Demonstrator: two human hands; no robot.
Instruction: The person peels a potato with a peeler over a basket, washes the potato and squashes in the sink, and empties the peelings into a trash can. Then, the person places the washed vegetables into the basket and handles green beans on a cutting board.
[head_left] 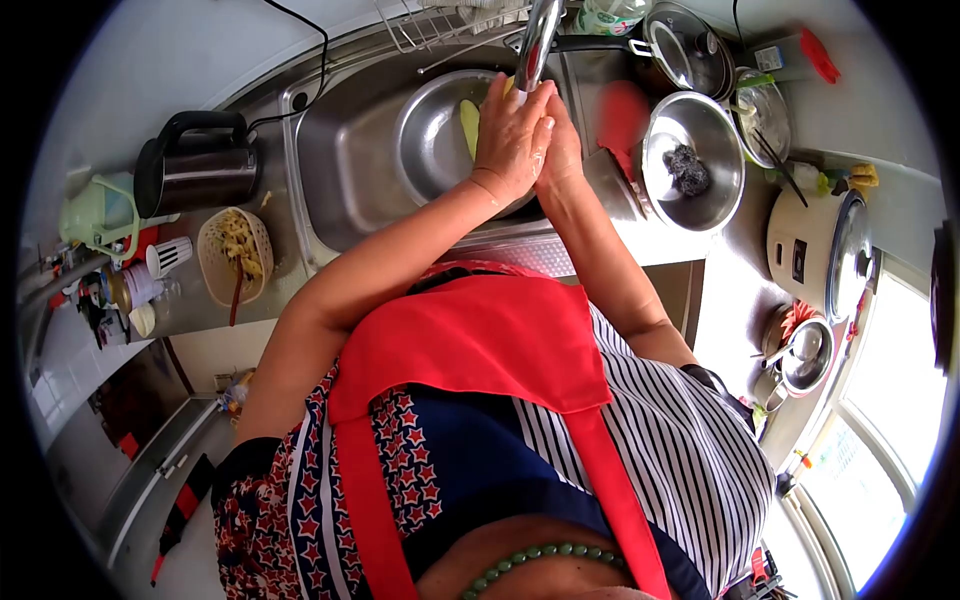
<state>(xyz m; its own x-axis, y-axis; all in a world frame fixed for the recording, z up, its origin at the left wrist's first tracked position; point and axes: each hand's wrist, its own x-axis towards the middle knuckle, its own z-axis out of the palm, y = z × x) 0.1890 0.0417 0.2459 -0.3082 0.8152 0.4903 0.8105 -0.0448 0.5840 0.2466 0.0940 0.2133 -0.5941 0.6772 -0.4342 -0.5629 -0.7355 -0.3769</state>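
Observation:
My left hand [510,145] and my right hand [562,145] are pressed together under the silver tap [538,45]. Wet drops show on the left one, whose fingers point away from me, close together. A yellow sliver peeks out beyond its fingertips; what lies between the palms is hidden, so I cannot tell what I hold. Below them, a wide metal bowl [420,140] stands in the steel sink [345,175]. Against its inner wall, left of my fingers, rests a long pale yellow-green vegetable piece [469,127].
Left of the sink stand a dark kettle [200,165] and a plastic basket [208,250] of peelings. On the right are a red cloth-like item [622,115], a steel bowl [728,185] with a scouring pad [687,170], a lidded pan [690,50] and a rice cooker [800,250].

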